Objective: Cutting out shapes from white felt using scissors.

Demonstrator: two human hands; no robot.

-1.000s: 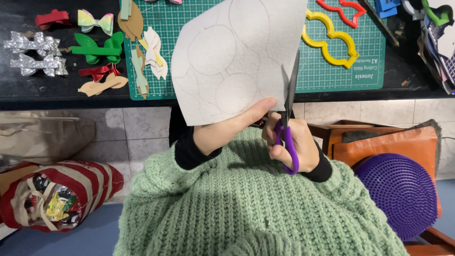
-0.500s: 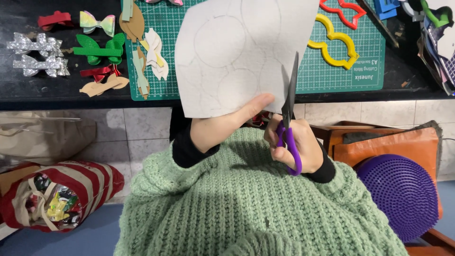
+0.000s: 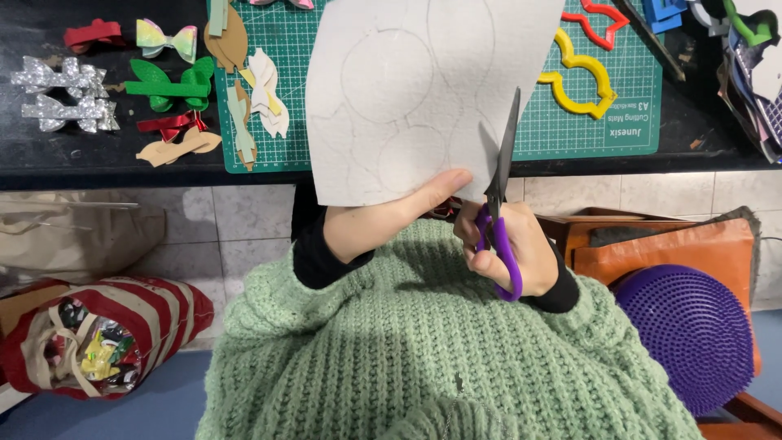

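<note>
A white sheet point(image 3: 415, 90) with pencilled rounded outlines is held upright in front of me. My left hand point(image 3: 391, 216) pinches its lower edge, thumb on the front. My right hand point(image 3: 509, 248) grips purple-handled scissors point(image 3: 498, 204), whose dark blades point up and cut into the sheet's lower right edge. Both arms wear black cuffs under a green knitted sweater point(image 3: 440, 350).
A green cutting mat point(image 3: 586, 122) lies on the black worktop point(image 3: 90, 163), with yellow point(image 3: 577, 81) and red templates. Several fabric bows point(image 3: 167, 81) and cut shapes lie at left. A striped bag point(image 3: 98, 334) sits lower left, a purple studded cushion point(image 3: 692, 334) lower right.
The sheet has shifted slightly up and left while the scissors' blades have moved further up into its right edge. My hands stay close together.
</note>
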